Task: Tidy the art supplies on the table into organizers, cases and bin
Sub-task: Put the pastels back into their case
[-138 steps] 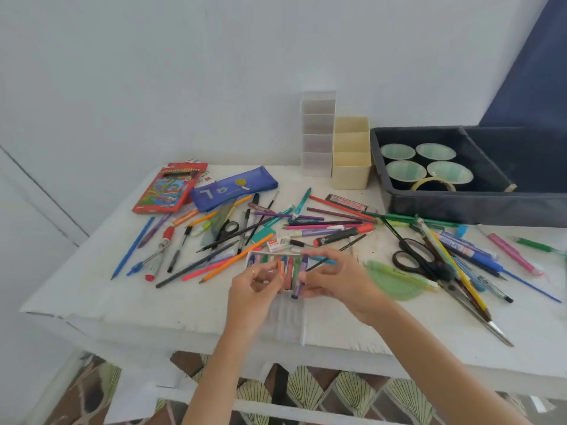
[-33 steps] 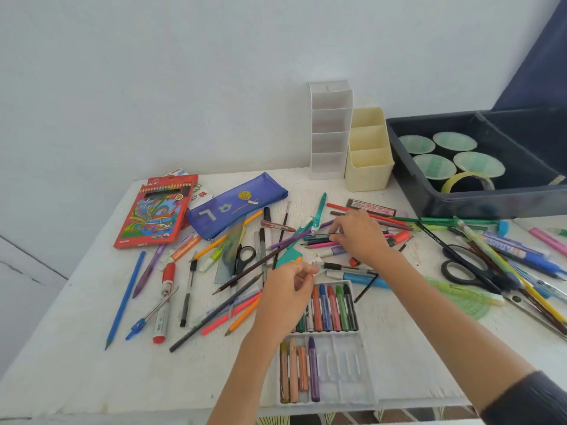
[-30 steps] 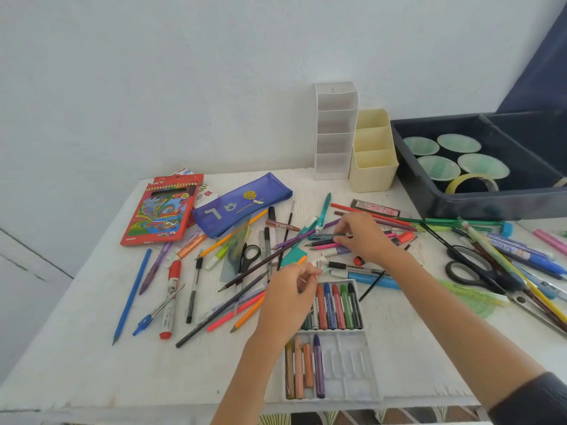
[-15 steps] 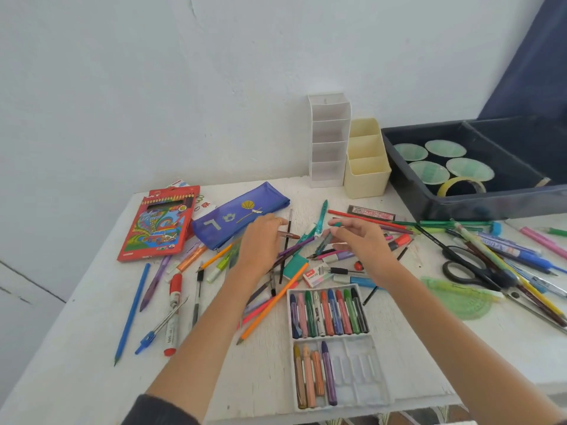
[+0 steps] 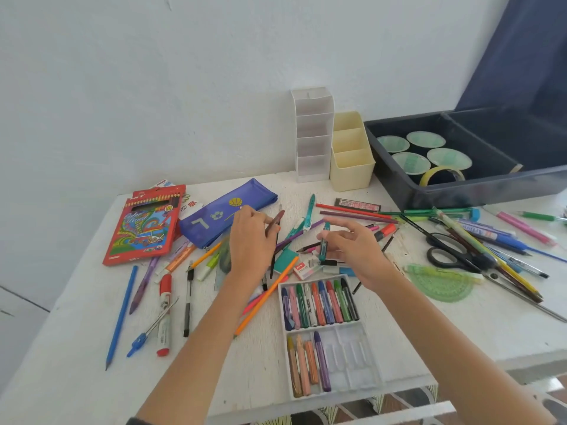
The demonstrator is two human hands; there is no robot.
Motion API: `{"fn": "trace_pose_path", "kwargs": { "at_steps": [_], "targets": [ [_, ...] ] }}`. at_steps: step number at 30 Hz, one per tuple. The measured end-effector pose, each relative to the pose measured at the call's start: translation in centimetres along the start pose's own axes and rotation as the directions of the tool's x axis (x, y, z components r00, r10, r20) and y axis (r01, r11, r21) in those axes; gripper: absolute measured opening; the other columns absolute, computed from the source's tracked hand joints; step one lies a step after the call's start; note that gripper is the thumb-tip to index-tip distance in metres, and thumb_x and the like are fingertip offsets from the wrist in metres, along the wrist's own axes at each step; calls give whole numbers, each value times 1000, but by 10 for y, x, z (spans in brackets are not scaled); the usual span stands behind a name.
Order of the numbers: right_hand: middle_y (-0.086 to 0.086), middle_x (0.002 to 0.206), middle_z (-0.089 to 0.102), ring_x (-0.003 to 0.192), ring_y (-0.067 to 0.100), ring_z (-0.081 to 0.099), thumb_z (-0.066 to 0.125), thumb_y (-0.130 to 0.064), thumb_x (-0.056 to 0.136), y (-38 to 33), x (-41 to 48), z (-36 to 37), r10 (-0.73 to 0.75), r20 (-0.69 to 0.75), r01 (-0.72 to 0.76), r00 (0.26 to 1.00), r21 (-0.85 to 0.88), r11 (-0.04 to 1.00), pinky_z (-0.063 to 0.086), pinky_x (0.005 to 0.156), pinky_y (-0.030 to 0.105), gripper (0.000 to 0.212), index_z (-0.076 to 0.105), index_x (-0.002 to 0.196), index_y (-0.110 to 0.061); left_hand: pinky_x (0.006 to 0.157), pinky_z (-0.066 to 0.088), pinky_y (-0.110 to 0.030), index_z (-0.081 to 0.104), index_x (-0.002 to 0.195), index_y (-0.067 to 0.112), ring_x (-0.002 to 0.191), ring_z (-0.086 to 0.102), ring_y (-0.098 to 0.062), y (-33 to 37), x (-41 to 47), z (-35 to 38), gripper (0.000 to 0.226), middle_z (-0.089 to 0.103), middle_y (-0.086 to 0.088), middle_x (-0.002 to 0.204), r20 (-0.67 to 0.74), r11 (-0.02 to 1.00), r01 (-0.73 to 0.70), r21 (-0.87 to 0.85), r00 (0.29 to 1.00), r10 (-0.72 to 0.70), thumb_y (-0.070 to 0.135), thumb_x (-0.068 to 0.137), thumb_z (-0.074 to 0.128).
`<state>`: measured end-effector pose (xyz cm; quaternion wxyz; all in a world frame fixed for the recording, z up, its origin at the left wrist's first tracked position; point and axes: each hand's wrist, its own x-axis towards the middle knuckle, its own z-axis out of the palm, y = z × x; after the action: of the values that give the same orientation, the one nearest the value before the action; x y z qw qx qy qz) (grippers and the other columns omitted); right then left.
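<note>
Left hand (image 5: 250, 250) grips pen (image 5: 274, 221), right hand (image 5: 356, 246) marker (image 5: 323, 245) — white table (image 5: 76, 363), pale wall (image 5: 153, 87).

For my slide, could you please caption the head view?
Left hand grips a brown crayon, right hand a teal crayon, beyond the crayon tray.

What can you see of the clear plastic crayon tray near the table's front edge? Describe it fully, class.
The crayon tray is a shallow rectangle of clear moulded plastic, lying flat and open on the white table. It has two rows of grooved slots. The far row is filled with crayons lying side by side. The near row holds four at its left, and its remaining slots are bare.
</note>
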<state>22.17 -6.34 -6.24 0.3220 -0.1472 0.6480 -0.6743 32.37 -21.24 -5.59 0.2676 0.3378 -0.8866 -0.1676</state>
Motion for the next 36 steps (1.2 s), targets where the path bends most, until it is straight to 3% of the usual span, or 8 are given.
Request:
{"fn": "trace_pose_path", "kwargs": {
  "at_steps": [4, 8, 14, 18, 21, 25, 29, 36],
  "targets": [
    [10, 87, 70, 82, 19, 69, 67, -1, 83, 1, -15, -2, -10, 76, 12, 997, -25, 1000, 58, 77, 33, 38, 60, 117, -15, 72, 50, -32, 63, 89, 9, 76, 60, -17, 21, -44, -11, 11, 59, 0, 78, 125, 945, 192, -266, 979, -163, 19, 86, 65],
    [10, 85, 66, 83, 23, 68, 66, 4, 82, 6, -38, -4, -29, 132, 37, 991, -57, 998, 57, 79, 37, 40, 60, 117, -14, 62, 47, -21, 63, 83, 13, 64, 56, -8, 33, -84, -10, 9, 59, 6, 69, 224, 868, 335, -367, 937, -267, 20, 84, 68],
    [8, 79, 66, 77, 22, 66, 66, 3, 82, 15, -76, -17, -62, 147, 89, 987, -186, 979, 58, 75, 36, 38, 63, 116, -15, 55, 41, -5, 60, 86, 19, 66, 55, -3, 55, -130, -22, 4, 59, 9, 71, 182, 769, 337, -544, 941, -284, 16, 88, 62],
    [14, 86, 66, 78, 26, 67, 69, 1, 80, 21, -98, -22, -90, 130, 123, 987, -268, 955, 59, 70, 33, 37, 65, 111, -20, 53, 41, -9, 51, 114, 26, 60, 51, -2, 60, -157, -24, 29, 53, 5, 70, 216, 776, 333, -535, 943, -255, 14, 89, 61],
    [16, 87, 67, 74, 26, 68, 70, 0, 80, 27, -111, -27, -119, 129, 153, 984, -302, 941, 59, 65, 30, 38, 65, 112, -20, 56, 44, -7, 51, 126, 21, 67, 54, -1, 60, -174, -21, 40, 55, 8, 77, 271, 787, 366, -498, 927, -259, 16, 88, 63],
    [13, 87, 66, 70, 23, 67, 71, -2, 79, 40, -122, -32, -131, 122, 165, 984, -330, 929, 59, 69, 36, 40, 65, 115, -20, 59, 43, -4, 53, 129, 17, 66, 52, -1, 59, -187, -21, 43, 53, 12, 77, 294, 823, 322, -469, 935, -198, 12, 88, 63],
    [5, 86, 67, 69, 15, 63, 72, -8, 79, 49, -130, -35, -146, 124, 186, 981, -433, 882, 55, 66, 26, 39, 64, 113, -27, 60, 44, -2, 50, 133, 18, 69, 54, -3, 55, -190, -21, 47, 53, 11, 80, 281, 847, 306, -435, 940, -196, 11, 88, 63],
    [3, 78, 69, 68, 14, 62, 70, -10, 82, 59, -137, -32, -189, 163, 244, 968, -458, 855, 53, 68, 22, 36, 64, 116, -20, 66, 44, -8, 41, 140, 19, 75, 51, -7, 57, -190, -20, 53, 52, -2, 98, 304, 911, 218, -351, 946, -110, 10, 91, 59]
  ]
}}
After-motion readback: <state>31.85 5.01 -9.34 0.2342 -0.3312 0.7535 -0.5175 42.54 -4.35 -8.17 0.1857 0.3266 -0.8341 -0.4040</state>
